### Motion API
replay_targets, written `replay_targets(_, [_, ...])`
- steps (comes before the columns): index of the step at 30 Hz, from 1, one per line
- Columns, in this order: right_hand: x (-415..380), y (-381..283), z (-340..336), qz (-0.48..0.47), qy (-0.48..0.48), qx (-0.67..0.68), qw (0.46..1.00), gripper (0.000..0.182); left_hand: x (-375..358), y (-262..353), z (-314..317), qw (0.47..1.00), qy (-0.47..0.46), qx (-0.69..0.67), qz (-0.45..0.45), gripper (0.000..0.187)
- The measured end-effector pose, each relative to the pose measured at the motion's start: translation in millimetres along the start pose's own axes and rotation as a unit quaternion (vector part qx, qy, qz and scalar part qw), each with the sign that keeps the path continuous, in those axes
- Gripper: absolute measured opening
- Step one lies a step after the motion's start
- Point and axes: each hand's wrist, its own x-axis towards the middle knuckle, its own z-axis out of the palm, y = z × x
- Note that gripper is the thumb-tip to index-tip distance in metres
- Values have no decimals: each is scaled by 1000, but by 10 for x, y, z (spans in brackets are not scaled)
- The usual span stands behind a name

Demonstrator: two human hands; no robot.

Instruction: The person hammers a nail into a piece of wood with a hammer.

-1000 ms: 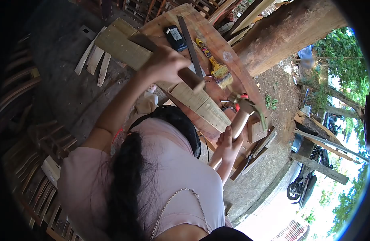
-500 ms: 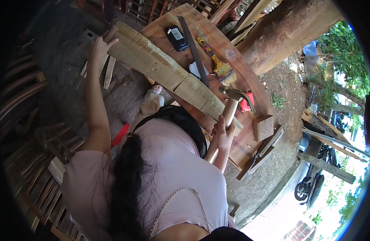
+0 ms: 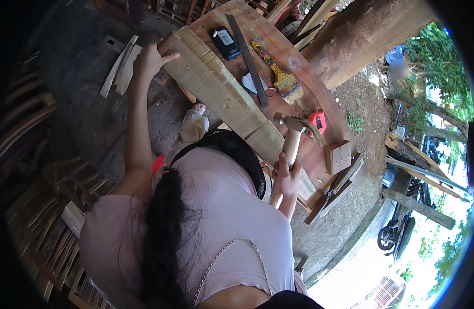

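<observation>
My left hand [image 3: 156,60] grips the far upper-left end of a long pale wooden board [image 3: 216,85], with the thumb on its top face. The board lies slantwise across a reddish wooden table [image 3: 319,92]. In my right hand [image 3: 287,177] is a hammer [image 3: 292,141], held by its wooden handle, its metal head raised above the board's lower right part. Close to the hammer head lies a red tape measure [image 3: 316,122]. A small wooden block with nails [image 3: 339,157] stands at the table's right end.
On the table lie a dark metal bar [image 3: 247,62], a black device [image 3: 226,43] and a yellow brush [image 3: 280,80]. A thick log [image 3: 365,38] rises beyond the table. Wood scraps [image 3: 124,67] lie on the ground at left. A motorcycle [image 3: 396,234] stands far right.
My left hand and the board have shifted right, and the board's lower end now reaches nearer the table's right end. The hammer has moved slightly left, and more of the tape measure shows.
</observation>
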Motion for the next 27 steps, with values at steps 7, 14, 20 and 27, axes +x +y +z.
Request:
replay_targets(7, [117, 41, -19, 29, -6, 36, 999, 34, -13, 343, -91, 994, 23, 52, -93, 71])
replay_targets(14, [121, 116, -43, 29, -28, 104, 994, 31, -322, 1306, -470, 993, 41, -62, 91, 49])
replay_targets(20, [147, 249, -86, 7, -53, 105, 993, 34, -1297, 2407, 267, 886, -186, -86, 417, 18])
replay_targets(27, [524, 1609, -344, -61, -7, -5, 998, 33, -1685, 2650, 753, 801, -235, -95, 543, 20])
